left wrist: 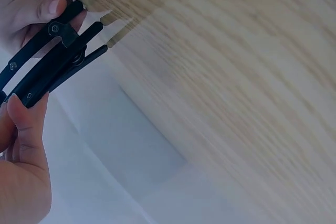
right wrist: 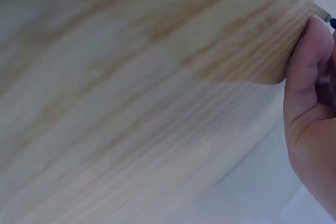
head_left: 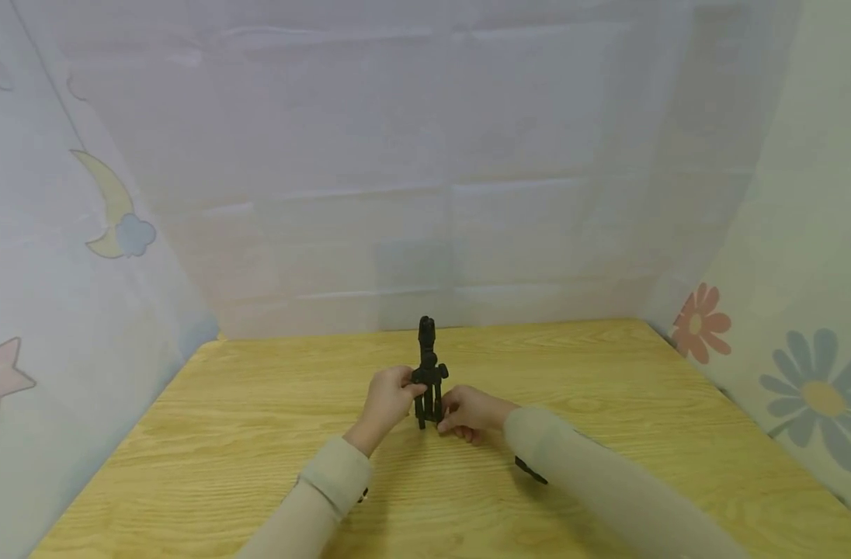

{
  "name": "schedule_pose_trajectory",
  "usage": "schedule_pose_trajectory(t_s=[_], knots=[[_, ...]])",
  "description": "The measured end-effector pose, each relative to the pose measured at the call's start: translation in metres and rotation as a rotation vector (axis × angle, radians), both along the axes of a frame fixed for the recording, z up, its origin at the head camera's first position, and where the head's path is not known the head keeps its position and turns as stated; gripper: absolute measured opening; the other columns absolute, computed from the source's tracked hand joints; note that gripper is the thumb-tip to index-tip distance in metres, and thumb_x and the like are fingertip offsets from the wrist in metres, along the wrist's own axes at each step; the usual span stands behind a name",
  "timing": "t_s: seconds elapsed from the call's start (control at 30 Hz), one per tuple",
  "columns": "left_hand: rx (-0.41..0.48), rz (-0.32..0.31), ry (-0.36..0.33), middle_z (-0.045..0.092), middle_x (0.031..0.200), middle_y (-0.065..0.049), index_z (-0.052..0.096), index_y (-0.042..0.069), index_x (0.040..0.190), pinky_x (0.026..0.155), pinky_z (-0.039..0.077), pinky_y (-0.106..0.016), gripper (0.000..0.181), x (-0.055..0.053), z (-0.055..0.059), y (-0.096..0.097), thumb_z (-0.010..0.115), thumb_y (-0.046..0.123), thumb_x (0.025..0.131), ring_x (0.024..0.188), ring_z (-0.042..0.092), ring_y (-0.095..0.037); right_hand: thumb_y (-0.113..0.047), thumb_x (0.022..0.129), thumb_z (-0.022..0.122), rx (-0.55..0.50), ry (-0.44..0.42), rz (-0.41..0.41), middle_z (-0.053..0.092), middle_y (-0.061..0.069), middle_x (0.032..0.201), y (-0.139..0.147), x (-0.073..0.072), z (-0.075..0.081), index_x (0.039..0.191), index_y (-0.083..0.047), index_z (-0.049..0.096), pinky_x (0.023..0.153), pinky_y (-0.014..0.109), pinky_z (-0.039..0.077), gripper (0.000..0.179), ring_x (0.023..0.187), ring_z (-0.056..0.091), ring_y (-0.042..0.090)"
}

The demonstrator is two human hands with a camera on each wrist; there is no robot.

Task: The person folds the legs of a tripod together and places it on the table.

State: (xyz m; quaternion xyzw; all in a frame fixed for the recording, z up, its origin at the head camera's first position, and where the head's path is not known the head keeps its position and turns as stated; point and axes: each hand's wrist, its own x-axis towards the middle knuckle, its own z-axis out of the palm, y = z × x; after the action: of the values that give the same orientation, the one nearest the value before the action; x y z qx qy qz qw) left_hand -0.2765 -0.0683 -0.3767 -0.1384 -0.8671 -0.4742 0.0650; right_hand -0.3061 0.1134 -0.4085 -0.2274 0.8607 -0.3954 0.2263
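A small black tripod [head_left: 427, 353] stands upright at the middle of the table, with a knob on its side and its legs close together below. My left hand [head_left: 389, 400] grips it near the top of the legs, thumb across the front. Low on the right, my right hand [head_left: 473, 411] pinches the end of one leg. The left wrist view shows the tripod legs [left wrist: 58, 59] slightly spread, the left hand [left wrist: 26, 166] at the hub and the right hand [left wrist: 29, 14] at a leg tip. Most of the tripod lies outside the right wrist view, where the right hand [right wrist: 315, 108] has curled fingers.
The wood-grain table [head_left: 258, 435] runs back to a pale sheet-covered wall [head_left: 425, 194]. Side walls carry printed decorations, a moon [head_left: 107, 198] on the left and flowers [head_left: 824, 397] on the right. Both forearms extend over the table's near side.
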Motion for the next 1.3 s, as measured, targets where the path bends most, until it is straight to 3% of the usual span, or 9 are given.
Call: schedule_pose_trajectory(t_s=[0.23,0.37,0.5,0.57,0.73,0.83,1.0,1.17,1.3], knots=[[0.031,-0.034,-0.036,0.07,0.09,-0.018,0.068,-0.008,0.097,0.049,0.05,-0.027,0.011,0.0,0.001,-0.003,0.064,0.002,0.092,0.07,0.065,-0.037,-0.012,0.089,0.072,0.066,0.007,-0.065,0.05,0.003,0.05,-0.009,-0.001,-0.001,0.085,-0.008,0.066,0.036,0.022,0.041,0.008,0.038,0.045,0.012],[0.003,-0.064,-0.029,0.069,0.085,-0.014,0.067,-0.006,0.093,0.05,0.051,-0.028,0.008,-0.003,0.002,-0.006,0.064,0.002,0.092,0.068,0.065,-0.034,-0.014,0.089,0.073,0.069,0.021,-0.05,0.051,0.002,0.052,-0.009,-0.002,0.0,0.087,-0.008,0.066,0.038,0.023,0.043,0.009,0.039,0.046,0.011],[-0.027,-0.146,-0.039,0.067,0.081,-0.009,0.064,-0.003,0.088,0.055,0.054,-0.029,0.007,-0.008,0.004,-0.008,0.064,0.002,0.093,0.071,0.066,-0.026,-0.011,0.089,0.072,0.05,0.006,-0.051,0.056,0.004,0.057,-0.002,-0.001,0.002,0.09,-0.006,0.065,0.042,0.026,0.049,0.009,0.044,0.051,0.011],[-0.046,-0.193,-0.052,0.066,0.081,-0.008,0.064,-0.002,0.089,0.059,0.055,-0.029,0.007,-0.01,0.004,-0.01,0.063,0.003,0.093,0.077,0.065,-0.022,-0.007,0.089,0.071,0.025,-0.022,-0.093,0.059,0.006,0.062,0.001,0.0,0.002,0.094,-0.002,0.065,0.045,0.028,0.052,0.009,0.047,0.054,0.013],[-0.088,-0.277,-0.08,0.068,0.097,-0.015,0.065,-0.004,0.106,0.066,0.055,-0.034,0.013,-0.014,0.006,-0.017,0.059,0.0,0.095,0.09,0.065,-0.027,-0.004,0.091,0.066,-0.041,-0.021,-0.238,0.059,0.009,0.062,0.003,0.001,0.0,0.12,0.001,0.06,0.046,0.03,0.052,0.029,0.049,0.054,0.015],[-0.087,-0.304,-0.093,0.067,0.109,-0.021,0.063,-0.006,0.116,0.069,0.054,-0.038,0.022,-0.014,0.007,-0.02,0.057,-0.003,0.095,0.098,0.064,-0.032,-0.005,0.093,0.064,-0.055,0.041,-0.231,0.056,0.007,0.058,0.002,0.002,-0.002,0.123,-0.003,0.063,0.043,0.027,0.048,0.03,0.047,0.051,0.014],[-0.061,-0.252,-0.092,0.067,0.112,-0.019,0.063,-0.005,0.119,0.075,0.054,-0.038,0.024,-0.009,0.007,-0.022,0.059,0.002,0.096,0.102,0.064,-0.032,-0.006,0.096,0.061,-0.063,0.111,-0.156,0.055,0.003,0.059,0.005,0.009,-0.002,0.1,-0.001,0.071,0.044,0.025,0.045,0.012,0.048,0.05,0.012],[0.001,-0.145,-0.073,0.066,0.113,-0.016,0.062,-0.004,0.12,0.086,0.053,-0.041,0.027,0.004,0.007,-0.026,0.061,0.011,0.097,0.106,0.063,-0.031,-0.005,0.096,0.061,-0.062,0.143,-0.098,0.056,0.003,0.062,0.016,0.018,0.001,0.082,0.003,0.067,0.049,0.028,0.05,0.017,0.051,0.053,0.011],[0.001,-0.166,-0.057,0.067,0.112,-0.015,0.064,-0.004,0.117,0.088,0.052,-0.043,0.027,0.015,0.013,-0.028,0.063,0.012,0.096,0.104,0.063,-0.031,-0.004,0.094,0.062,-0.056,0.144,-0.071,0.058,0.003,0.064,0.025,0.028,0.003,0.082,0.003,0.066,0.05,0.027,0.051,0.015,0.052,0.054,0.011]])
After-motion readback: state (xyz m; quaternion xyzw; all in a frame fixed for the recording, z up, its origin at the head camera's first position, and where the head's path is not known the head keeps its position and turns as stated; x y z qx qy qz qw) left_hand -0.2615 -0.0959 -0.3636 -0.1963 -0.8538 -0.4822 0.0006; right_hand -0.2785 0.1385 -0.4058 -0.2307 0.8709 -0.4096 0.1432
